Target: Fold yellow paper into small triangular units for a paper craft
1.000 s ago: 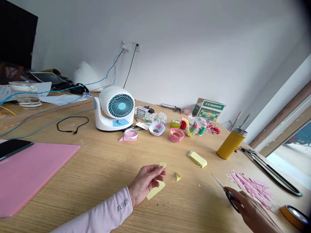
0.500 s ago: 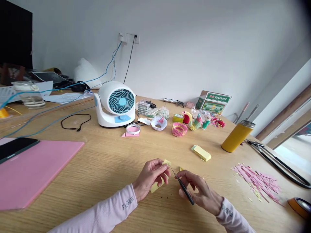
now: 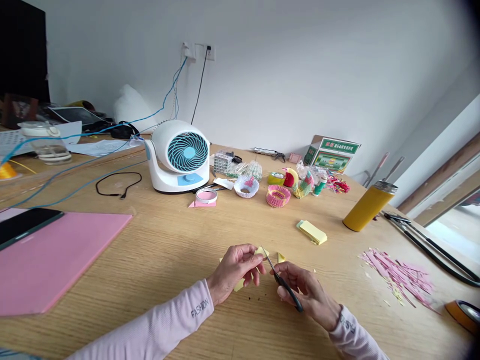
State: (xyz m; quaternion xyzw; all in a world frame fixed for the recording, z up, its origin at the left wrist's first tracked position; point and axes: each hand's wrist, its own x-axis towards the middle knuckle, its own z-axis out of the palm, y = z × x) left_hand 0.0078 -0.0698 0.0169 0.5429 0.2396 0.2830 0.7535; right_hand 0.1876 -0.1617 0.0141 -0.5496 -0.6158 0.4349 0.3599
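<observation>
My left hand (image 3: pixel 237 270) pinches a small piece of yellow paper (image 3: pixel 261 251) between thumb and fingers. In my right hand (image 3: pixel 305 289) is a pair of scissors (image 3: pixel 287 289) with black handles, its blade tips touching the yellow paper's edge. More yellow paper (image 3: pixel 239 285) shows below my left hand, partly hidden by it. A folded yellow piece (image 3: pixel 281 257) lies just beyond my right fingers. Farther back rests a stack of yellow paper strips (image 3: pixel 312 232).
A white fan (image 3: pixel 180 157) stands at the back. To the right are a yellow bottle (image 3: pixel 369 206), pink paper scraps (image 3: pixel 399 275) and an orange tape roll (image 3: pixel 464 315). Paper baskets (image 3: pixel 278 196) sit mid-table. A phone (image 3: pixel 28 225) lies on pink sheets (image 3: pixel 67 260) at left.
My left hand has turned the yellow paper slightly, and the lower yellow paper shows less beneath it. The scissors stay against the held piece. The camera view has shifted a little.
</observation>
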